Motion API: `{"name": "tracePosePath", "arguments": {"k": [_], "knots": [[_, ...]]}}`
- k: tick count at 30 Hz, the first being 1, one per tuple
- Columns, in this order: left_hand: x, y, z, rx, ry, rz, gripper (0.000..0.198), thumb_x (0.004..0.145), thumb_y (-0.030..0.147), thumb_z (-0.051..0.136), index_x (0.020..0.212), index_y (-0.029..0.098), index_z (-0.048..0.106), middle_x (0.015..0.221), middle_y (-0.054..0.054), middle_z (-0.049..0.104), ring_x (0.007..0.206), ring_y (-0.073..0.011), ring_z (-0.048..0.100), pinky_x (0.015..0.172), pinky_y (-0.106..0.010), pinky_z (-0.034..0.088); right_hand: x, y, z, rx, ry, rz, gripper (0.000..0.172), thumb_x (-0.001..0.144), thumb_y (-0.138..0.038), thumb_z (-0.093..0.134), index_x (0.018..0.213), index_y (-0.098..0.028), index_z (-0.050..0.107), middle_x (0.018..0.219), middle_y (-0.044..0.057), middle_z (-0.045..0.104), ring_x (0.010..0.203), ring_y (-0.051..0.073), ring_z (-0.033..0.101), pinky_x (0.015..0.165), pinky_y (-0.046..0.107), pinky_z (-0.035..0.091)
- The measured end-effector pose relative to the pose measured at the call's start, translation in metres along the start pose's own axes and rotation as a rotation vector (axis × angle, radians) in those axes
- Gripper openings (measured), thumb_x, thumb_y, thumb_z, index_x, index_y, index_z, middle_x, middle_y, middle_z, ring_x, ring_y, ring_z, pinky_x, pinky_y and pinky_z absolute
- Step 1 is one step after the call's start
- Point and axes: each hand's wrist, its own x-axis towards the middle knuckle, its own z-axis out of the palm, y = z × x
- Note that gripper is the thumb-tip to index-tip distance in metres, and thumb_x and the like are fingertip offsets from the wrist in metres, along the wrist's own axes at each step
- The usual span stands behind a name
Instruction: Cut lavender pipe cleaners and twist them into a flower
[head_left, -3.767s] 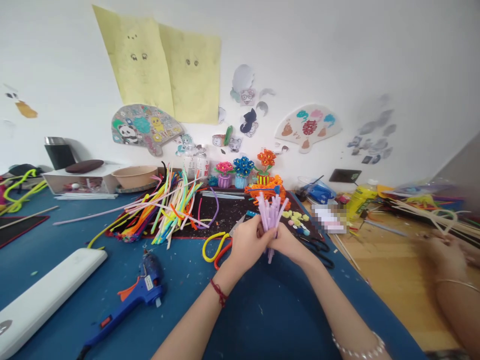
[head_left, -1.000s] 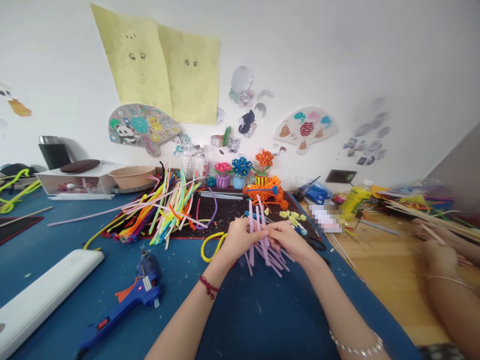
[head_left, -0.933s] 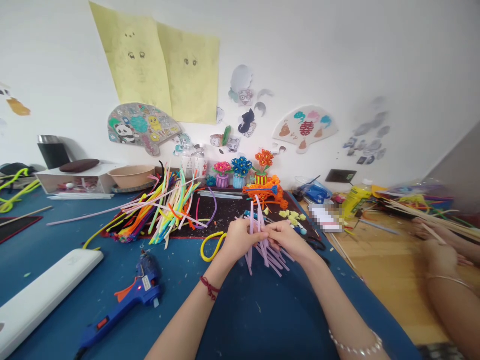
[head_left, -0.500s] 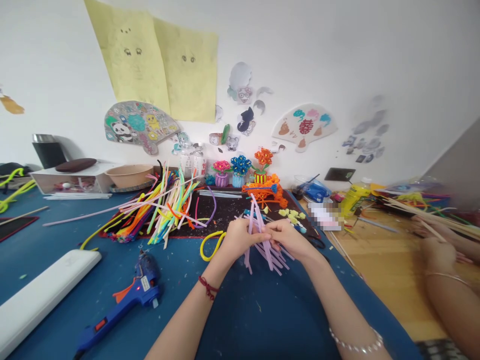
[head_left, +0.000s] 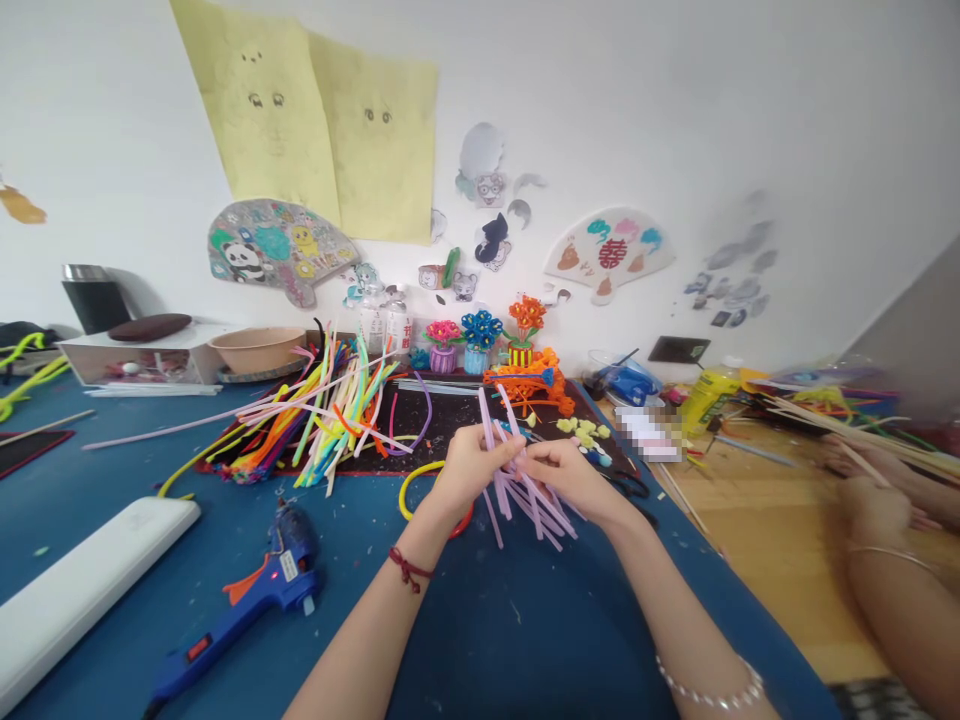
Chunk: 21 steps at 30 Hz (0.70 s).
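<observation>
My left hand (head_left: 474, 470) is closed, thumb and fingers pinching a light purple pipe cleaner (head_left: 493, 455) that slants up past the fingertips. Right beside it, my right hand (head_left: 561, 478) pinches another purple pipe cleaner (head_left: 532, 490). The fingertips of both hands almost meet. Under them several more purple pipe cleaners (head_left: 551, 525) fan out over the blue table mat (head_left: 517, 640). A yellow pipe cleaner loop (head_left: 409, 490) lies left of my left hand, and part of a red loop (head_left: 463, 522) shows beneath my wrist.
A blue glue gun (head_left: 281, 570) with a lit red light lies at left, near a long white case (head_left: 97, 590). Behind it spreads a pile of coloured pipe cleaners (head_left: 337, 410). Pipe cleaner flower pots (head_left: 478, 358) stand by the wall. Another person's hand (head_left: 877, 495) holds sticks at right.
My left hand has shifted slightly left with its pipe cleaner, so the two upright purple stems stand further apart. Part of a red loop now shows by my left wrist.
</observation>
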Motion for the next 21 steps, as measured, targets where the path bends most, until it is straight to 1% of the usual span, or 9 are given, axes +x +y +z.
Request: {"name": "tracePosePath", "arguments": {"k": [3,5,7,9,12,14,17,21], "knots": [[0.000,0.003,-0.002,0.185,0.084,0.063,0.035,0.072,0.045,0.066,0.056,0.014,0.062,0.051,0.001,0.058,0.049,-0.0097,0.049,0.049,-0.020,0.034,-0.001,-0.002,0.000,-0.022,-0.058,0.020,0.039,0.084,-0.048,0.059,0.065,-0.014,0.060,0.044,-0.005,0.048,0.038,0.008,0.042,0.042,0.022,0.029],[-0.001,0.005,-0.003,0.281,0.091,0.075,0.033,0.072,0.042,0.067,0.055,0.014,0.063,0.048,0.001,0.057,0.047,-0.0092,0.048,0.049,-0.020,0.034,-0.002,-0.003,-0.001,-0.034,-0.091,0.027,0.040,0.084,-0.048,0.059,0.064,-0.014,0.060,0.045,-0.005,0.048,0.039,0.009,0.043,0.042,0.022,0.031],[-0.001,0.007,-0.003,0.328,0.076,0.071,0.030,0.071,0.041,0.068,0.056,0.014,0.065,0.047,0.002,0.057,0.047,-0.0089,0.047,0.048,-0.020,0.033,-0.002,-0.002,-0.001,-0.041,-0.108,0.031,0.041,0.083,-0.049,0.059,0.061,-0.015,0.057,0.045,-0.004,0.048,0.040,0.009,0.045,0.042,0.022,0.032],[-0.002,0.008,-0.002,0.350,0.070,0.063,0.029,0.070,0.041,0.068,0.058,0.014,0.066,0.047,0.002,0.058,0.046,-0.0087,0.046,0.048,-0.020,0.033,-0.002,0.000,-0.001,-0.042,-0.116,0.033,0.043,0.082,-0.051,0.059,0.059,-0.016,0.053,0.045,-0.004,0.048,0.039,0.009,0.045,0.041,0.021,0.032],[-0.002,0.009,-0.002,0.346,0.081,0.036,0.031,0.071,0.042,0.067,0.055,0.015,0.064,0.044,0.003,0.056,0.043,-0.0084,0.045,0.047,-0.020,0.033,-0.001,0.002,-0.002,-0.031,-0.132,0.027,0.044,0.083,-0.052,0.059,0.058,-0.016,0.052,0.045,-0.005,0.047,0.039,0.009,0.043,0.039,0.021,0.032],[-0.002,0.010,-0.003,0.328,0.087,0.029,0.033,0.073,0.042,0.065,0.054,0.015,0.063,0.043,0.002,0.055,0.041,-0.0086,0.046,0.047,-0.020,0.034,-0.001,0.002,-0.003,-0.016,-0.145,0.025,0.044,0.083,-0.053,0.059,0.060,-0.015,0.056,0.046,-0.005,0.047,0.038,0.008,0.042,0.039,0.021,0.032],[-0.002,0.011,-0.005,0.316,0.112,0.037,0.034,0.074,0.041,0.064,0.052,0.016,0.062,0.044,0.002,0.056,0.040,-0.0089,0.048,0.047,-0.021,0.036,-0.001,0.001,-0.004,-0.008,-0.149,0.023,0.043,0.082,-0.053,0.059,0.068,-0.013,0.066,0.046,-0.005,0.047,0.038,0.008,0.041,0.039,0.021,0.030],[-0.001,0.012,-0.007,0.283,0.113,0.018,0.036,0.074,0.044,0.063,0.052,0.016,0.060,0.046,0.001,0.058,0.037,-0.0079,0.046,0.045,-0.020,0.035,-0.002,-0.003,-0.007,-0.029,-0.149,0.027,0.044,0.082,-0.052,0.060,0.069,-0.011,0.070,0.045,-0.004,0.047,0.039,0.008,0.038,0.038,0.021,0.027]]}}
